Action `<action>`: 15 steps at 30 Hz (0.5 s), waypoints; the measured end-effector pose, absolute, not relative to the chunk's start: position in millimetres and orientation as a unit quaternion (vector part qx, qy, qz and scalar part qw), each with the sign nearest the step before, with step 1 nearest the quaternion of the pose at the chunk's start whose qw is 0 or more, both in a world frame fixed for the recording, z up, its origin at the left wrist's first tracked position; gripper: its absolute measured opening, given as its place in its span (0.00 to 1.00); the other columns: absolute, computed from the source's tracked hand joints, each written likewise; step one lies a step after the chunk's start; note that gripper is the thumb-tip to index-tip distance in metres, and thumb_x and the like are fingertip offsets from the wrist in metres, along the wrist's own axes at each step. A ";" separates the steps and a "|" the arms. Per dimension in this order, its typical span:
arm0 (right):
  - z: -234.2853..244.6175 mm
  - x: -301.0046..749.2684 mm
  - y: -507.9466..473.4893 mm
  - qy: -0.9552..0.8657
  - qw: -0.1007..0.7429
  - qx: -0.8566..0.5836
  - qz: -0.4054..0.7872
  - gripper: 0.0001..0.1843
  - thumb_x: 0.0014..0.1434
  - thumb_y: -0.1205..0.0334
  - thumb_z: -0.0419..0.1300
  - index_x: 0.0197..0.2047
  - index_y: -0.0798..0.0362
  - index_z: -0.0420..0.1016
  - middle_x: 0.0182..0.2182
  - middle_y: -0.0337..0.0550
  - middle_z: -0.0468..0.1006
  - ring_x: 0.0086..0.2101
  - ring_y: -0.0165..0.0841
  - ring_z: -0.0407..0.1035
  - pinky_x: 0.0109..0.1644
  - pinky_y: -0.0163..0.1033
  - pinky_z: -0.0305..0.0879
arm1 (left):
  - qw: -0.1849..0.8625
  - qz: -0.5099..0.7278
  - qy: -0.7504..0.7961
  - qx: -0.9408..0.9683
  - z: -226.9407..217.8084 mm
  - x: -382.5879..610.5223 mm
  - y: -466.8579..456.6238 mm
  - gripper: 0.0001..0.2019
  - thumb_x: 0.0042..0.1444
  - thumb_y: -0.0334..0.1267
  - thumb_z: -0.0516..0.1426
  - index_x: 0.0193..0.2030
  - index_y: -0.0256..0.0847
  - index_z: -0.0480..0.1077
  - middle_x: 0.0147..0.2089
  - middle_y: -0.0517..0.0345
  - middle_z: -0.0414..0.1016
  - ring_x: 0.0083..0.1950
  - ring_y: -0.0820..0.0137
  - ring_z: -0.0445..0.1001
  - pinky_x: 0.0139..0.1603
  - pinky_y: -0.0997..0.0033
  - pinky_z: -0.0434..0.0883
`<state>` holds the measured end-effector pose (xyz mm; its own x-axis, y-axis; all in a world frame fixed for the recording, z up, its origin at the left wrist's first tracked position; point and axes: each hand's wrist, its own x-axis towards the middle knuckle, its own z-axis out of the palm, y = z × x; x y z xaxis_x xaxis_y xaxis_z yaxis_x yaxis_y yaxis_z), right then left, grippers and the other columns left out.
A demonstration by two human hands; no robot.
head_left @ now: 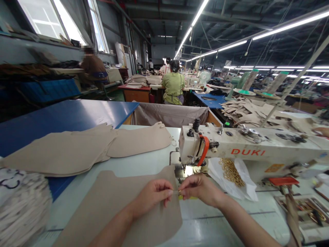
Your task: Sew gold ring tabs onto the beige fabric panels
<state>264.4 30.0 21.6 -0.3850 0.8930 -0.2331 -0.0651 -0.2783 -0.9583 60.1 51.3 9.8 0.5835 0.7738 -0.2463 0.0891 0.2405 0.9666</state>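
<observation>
My left hand (pixel 157 192) is closed in a pinch on one end of a short, thin pale strip (pixel 175 192). Facing it, my right hand (pixel 199 188) pinches a small gold-coloured metal piece (pixel 180 193) at the strip's other end. Its exact shape is mostly covered by the fingertips. Beneath my left hand and forearm lies a large taupe cut panel (pixel 113 197), flat on the sewing table. Just beyond my hands stands the white sewing machine (pixel 246 147), its needle area lit. Gold-coloured metal fittings (pixel 231 171) lie heaped on white paper under the machine arm.
Stacked taupe panels (pixel 64 151) lie at the left, with another panel (pixel 140 139) beside them. A bundle of whitish material (pixel 23 209) is at the lower left. A small tray (pixel 308 212) with metal parts sits at right. A person in green (pixel 173 84) sits ahead.
</observation>
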 end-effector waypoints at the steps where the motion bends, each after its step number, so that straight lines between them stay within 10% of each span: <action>1: 21.2 264.4 29.5 -0.483 0.359 -0.423 0.677 0.16 0.38 0.53 0.72 0.27 0.55 0.78 0.21 0.37 0.76 0.23 0.28 0.69 0.31 0.35 0.66 | 0.691 0.250 0.382 0.561 9.8 60.0 51.2 0.13 0.44 0.45 0.62 0.27 0.36 0.70 0.22 0.62 0.70 0.22 0.75 0.66 0.27 0.75 0.62; 15: -2.6 239.0 15.1 -0.439 0.495 -0.467 0.587 0.18 0.40 0.49 0.71 0.32 0.52 0.80 0.27 0.41 0.78 0.29 0.32 0.71 0.35 0.37 0.68 | 0.699 0.291 0.378 0.533 8.4 61.4 48.9 0.12 0.45 0.44 0.63 0.29 0.37 0.70 0.22 0.63 0.71 0.23 0.75 0.68 0.27 0.74 0.65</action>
<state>239.0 15.1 -2.6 -0.0738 0.9908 -0.1133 -0.1706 -0.1244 -0.9775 61.4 48.9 8.4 0.5444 0.8101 -0.2176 -0.0046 0.2623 0.9650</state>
